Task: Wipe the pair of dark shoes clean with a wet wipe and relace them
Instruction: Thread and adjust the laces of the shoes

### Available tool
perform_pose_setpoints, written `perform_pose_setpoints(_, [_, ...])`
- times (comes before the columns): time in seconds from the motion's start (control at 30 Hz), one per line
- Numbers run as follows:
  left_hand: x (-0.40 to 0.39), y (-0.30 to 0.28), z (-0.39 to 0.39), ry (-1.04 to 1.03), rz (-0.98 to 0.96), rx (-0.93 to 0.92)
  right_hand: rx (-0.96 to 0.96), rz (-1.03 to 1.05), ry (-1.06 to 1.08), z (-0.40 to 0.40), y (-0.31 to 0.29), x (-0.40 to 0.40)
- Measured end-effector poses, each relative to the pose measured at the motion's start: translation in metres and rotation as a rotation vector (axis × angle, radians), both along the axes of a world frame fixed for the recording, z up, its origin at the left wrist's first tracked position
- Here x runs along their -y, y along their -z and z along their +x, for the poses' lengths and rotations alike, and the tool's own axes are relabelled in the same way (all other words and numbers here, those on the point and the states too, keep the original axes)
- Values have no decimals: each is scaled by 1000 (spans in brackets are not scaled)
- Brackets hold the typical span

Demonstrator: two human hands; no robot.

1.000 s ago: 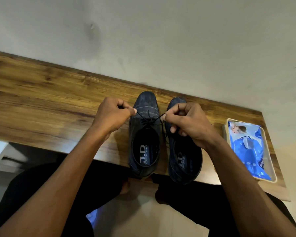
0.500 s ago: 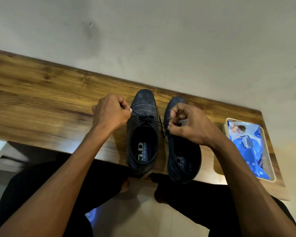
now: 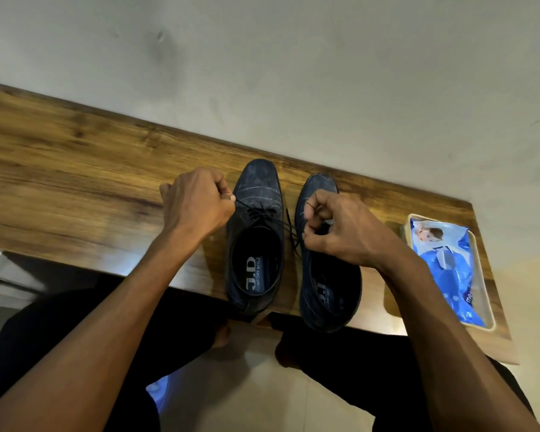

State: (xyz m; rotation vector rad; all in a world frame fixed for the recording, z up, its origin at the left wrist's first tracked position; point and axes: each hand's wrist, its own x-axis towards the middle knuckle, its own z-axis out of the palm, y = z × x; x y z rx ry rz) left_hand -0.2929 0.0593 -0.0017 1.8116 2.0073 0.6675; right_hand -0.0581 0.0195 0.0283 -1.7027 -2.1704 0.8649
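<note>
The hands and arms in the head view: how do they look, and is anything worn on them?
Both forearms are bare up to the frame's edge: no sleeves show. The left hand and right hand wear no gloves. No watch, ring or bracelet is visible on either wrist or on the fingers that show.

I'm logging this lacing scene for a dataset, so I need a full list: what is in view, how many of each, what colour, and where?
dark shoes: 2, dark blue-grey, side by side on the table, toes toward the wall, heels over the near edge
shoelace: 1, black, threaded in the left shoe, both ends pulled out sideways
wet wipe pack: 1, blue and white, lying in the tray
tray: 1, cream, at the table's right end
table: 1, brown wood grain, against the wall
wall: 1, pale grey, behind the table
left hand: 1, pinches one lace end left of the left shoe
right hand: 1, pinches the other lace end above the right shoe
</note>
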Motion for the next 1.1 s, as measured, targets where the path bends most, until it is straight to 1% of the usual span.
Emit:
perform_pose_setpoints(0.1, [1,-3,0,43,-17,101,62,39,0,2,-2,-2])
perform_pose_setpoints(0.23, [2,-10,-2,113,18,253,25,258,89,-16,-6,-6])
perform_pose_setpoints(0.3, [5,-14,-1,137,44,302,23,316,114,-34,2,-9])
perform_pose_setpoints(0.4, [8,-18,3,184,59,332,58,342,108,-55,20,-10])
perform_pose_setpoints(0.53, [7,-16,4,187,94,352,135,344,123,-65,29,-11])
perform_pose_setpoints(0.6, [7,-14,3,165,119,339,142,347,131,-67,29,-10])
perform_pose_setpoints(0.73, [7,-13,1,94,166,249,128,329,168,-66,28,-8])
perform_pose_setpoints(1.0, [3,-11,-1,67,146,111,60,297,204,-65,32,-5])
perform_pose_setpoints(1.1, [2,-8,-1,79,140,98,21,280,199,-63,32,-4])
